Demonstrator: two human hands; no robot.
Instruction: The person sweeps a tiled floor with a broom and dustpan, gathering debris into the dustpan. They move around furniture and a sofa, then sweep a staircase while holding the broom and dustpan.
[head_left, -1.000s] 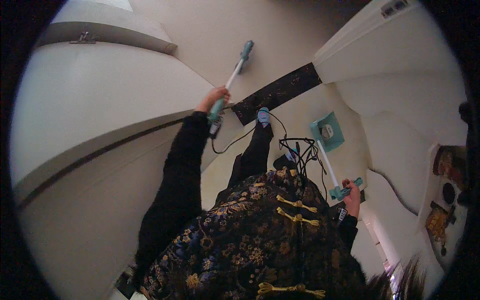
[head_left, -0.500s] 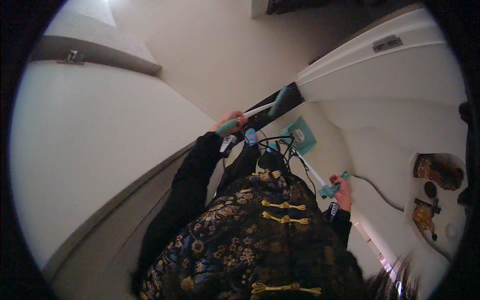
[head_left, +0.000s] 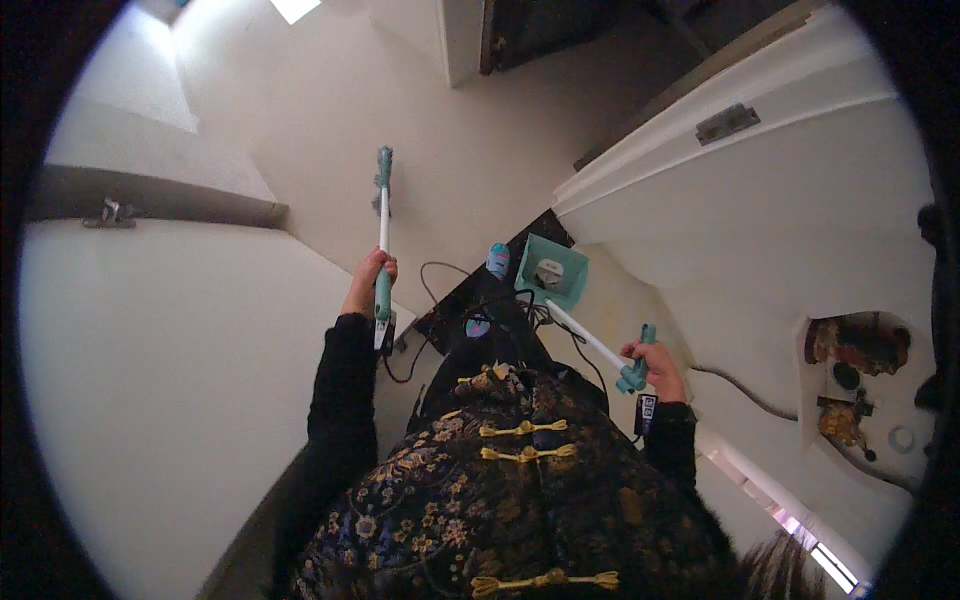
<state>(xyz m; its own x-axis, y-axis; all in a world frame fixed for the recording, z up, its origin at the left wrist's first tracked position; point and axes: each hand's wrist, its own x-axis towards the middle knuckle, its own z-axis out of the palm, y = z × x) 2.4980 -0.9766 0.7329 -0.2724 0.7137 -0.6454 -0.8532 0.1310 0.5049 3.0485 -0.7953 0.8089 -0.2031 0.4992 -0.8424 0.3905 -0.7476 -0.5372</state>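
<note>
My left hand [head_left: 370, 278] is closed round the green grip of a short broom [head_left: 385, 218] with a white stem. Its green head with grey bristles points away from me over the pale floor beyond the doorway. In my right hand [head_left: 658, 368] is the green upper handle of a long-handled dustpan [head_left: 573, 278]. A white stem slants from that handle toward the green pan, which lies near my feet beside the dark threshold strip [head_left: 539, 232]. Something whitish-grey shows in the pan; I cannot tell what it is.
A white door panel [head_left: 170, 350] fills the left side. To the right stands a white door frame [head_left: 690, 160] with a metal plate. Farther right, a cut-out [head_left: 860, 385] holds brownish items and a hose. Black cables [head_left: 400, 376] hang near my legs; my patterned shoes [head_left: 498, 260] straddle the threshold area.
My left hand has moved left with the broom, whose head has swung from beside the dustpan to the floor ahead. The dustpan and right hand have shifted slightly left; one foot has moved.
</note>
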